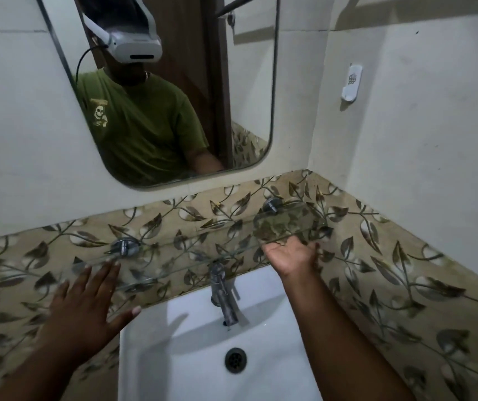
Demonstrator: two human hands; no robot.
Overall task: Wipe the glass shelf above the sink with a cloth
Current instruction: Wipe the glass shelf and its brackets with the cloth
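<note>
The clear glass shelf (191, 257) runs along the leaf-patterned tile band above the sink, held by two chrome brackets (125, 246). My left hand (87, 311) is flat with fingers spread, its fingertips at the shelf's left end, and it holds nothing. My right hand (291, 256) is palm up at the shelf's right end. Its fingers reach under the glass and show only dimly through it. No cloth is in view.
A chrome faucet (222, 293) stands below the shelf's middle, over the white sink (174, 342) with a dark drain (235, 360). A mirror (249, 82) hangs above. The right wall meets the back wall in a corner close to the shelf's right end and carries a small white fixture (352, 82).
</note>
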